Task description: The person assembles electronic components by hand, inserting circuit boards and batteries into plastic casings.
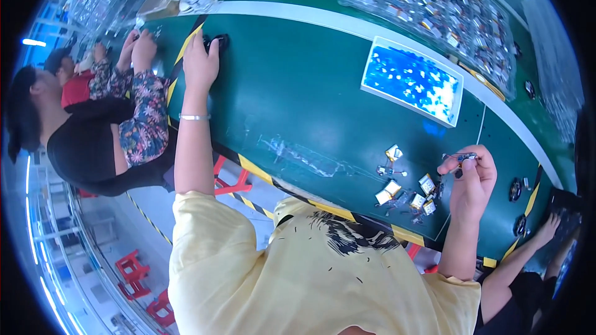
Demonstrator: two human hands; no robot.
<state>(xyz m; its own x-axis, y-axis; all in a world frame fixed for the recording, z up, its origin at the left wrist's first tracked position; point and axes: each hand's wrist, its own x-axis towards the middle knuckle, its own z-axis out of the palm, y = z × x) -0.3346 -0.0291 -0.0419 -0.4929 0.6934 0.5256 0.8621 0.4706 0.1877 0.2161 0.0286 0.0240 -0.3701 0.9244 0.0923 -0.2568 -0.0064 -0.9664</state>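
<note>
Our right hand (470, 180) pinches a small light wired part (467, 157) at right, safest held by its body; left hand (200, 62) closes on a black disc (218, 41) upper left.

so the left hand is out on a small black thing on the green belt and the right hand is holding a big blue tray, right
Not quite. The head view shows the right hand pinching a small dark part with wires in its fingers; the blue tray lies apart on the green belt. The left hand does rest on a small black thing.
</note>
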